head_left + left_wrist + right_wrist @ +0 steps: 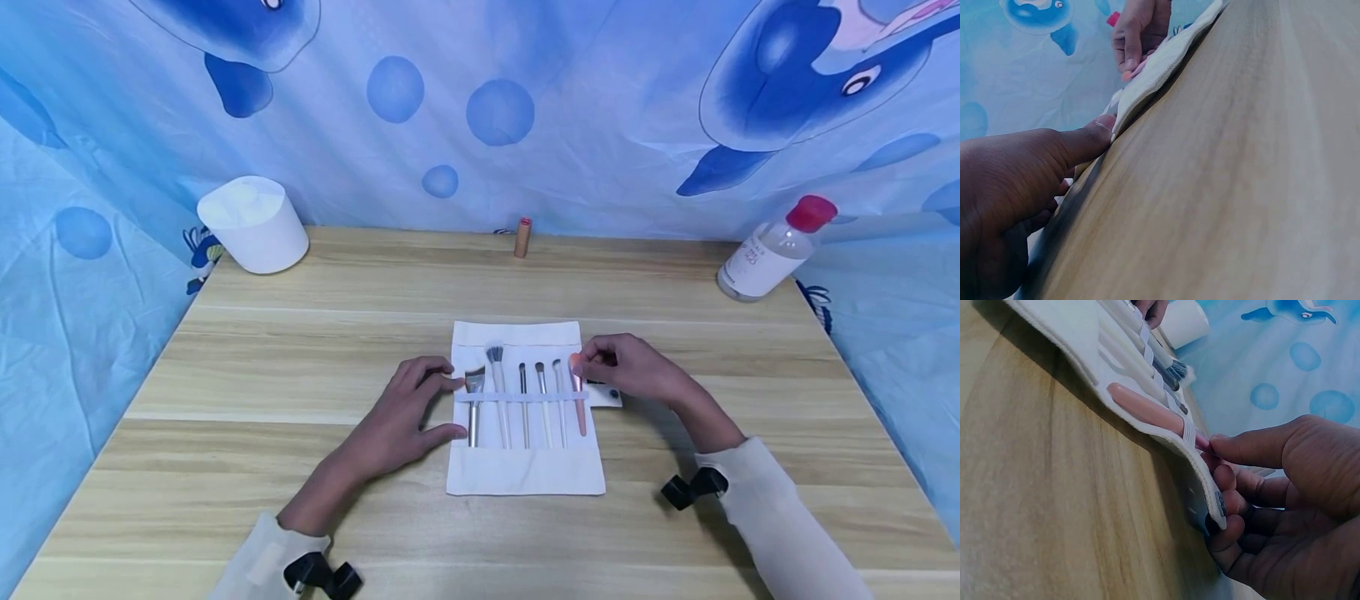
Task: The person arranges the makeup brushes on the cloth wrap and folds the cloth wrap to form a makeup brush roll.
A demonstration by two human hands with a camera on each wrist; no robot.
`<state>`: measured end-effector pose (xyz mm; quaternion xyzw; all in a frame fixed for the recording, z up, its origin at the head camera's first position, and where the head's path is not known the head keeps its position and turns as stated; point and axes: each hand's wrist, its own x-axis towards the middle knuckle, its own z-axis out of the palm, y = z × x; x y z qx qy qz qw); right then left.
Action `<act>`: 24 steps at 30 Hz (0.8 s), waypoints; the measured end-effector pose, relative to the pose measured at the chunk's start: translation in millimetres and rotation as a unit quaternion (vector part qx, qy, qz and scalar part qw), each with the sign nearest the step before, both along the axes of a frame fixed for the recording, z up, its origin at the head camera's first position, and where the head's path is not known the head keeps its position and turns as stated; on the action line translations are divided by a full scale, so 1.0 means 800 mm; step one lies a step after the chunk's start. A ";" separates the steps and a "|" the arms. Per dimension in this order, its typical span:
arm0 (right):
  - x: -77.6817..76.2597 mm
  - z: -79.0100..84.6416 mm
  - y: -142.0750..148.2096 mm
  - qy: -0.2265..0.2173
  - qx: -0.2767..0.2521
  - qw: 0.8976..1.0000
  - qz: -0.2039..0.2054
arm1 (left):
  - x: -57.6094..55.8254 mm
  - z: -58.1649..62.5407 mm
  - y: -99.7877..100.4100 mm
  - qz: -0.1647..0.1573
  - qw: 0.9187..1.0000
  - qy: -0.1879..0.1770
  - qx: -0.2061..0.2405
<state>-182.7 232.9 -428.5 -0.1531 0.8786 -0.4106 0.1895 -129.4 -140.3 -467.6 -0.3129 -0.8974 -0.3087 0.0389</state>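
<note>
A white cloth brush roll [525, 472] lies unfolded on the table, with several makeup brushes standing side by side under its lilac elastic band [531, 397]. At its right side my right hand [637, 367] pinches the upper part of a pink makeup brush [580, 412] between thumb and fingers. The right wrist view shows that brush's pink handle [1144, 407] passing under the elastic, while other fingers touch the roll's snap tab. My left hand [397, 417] rests at the roll's left edge, thumb and index finger spread apart against it, next to a wide flat brush [475, 382].
Toward the back stand a white round container [258, 233] at the left, a small brown tube [522, 238] mid-table, and a clear bottle with a red cap [765, 258] at the right. A blue dolphin-print curtain [585, 125] hangs behind the wooden table [225, 400].
</note>
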 end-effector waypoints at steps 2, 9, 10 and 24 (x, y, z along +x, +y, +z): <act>-0.001 0.000 0.000 -0.001 0.001 1.000 -0.002 | 0.000 0.000 0.000 -0.001 1.000 0.000 0.000; -0.005 0.003 -0.007 -0.004 0.021 0.999 -0.037 | 0.000 0.000 0.000 -0.003 1.000 -0.001 0.001; -0.006 0.003 -0.009 -0.003 0.026 0.999 -0.038 | 0.000 -0.001 0.000 -0.003 1.000 -0.001 0.001; 0.001 0.004 -0.013 0.007 0.060 0.998 -0.015 | 0.000 0.001 0.000 0.002 1.000 -0.008 -0.004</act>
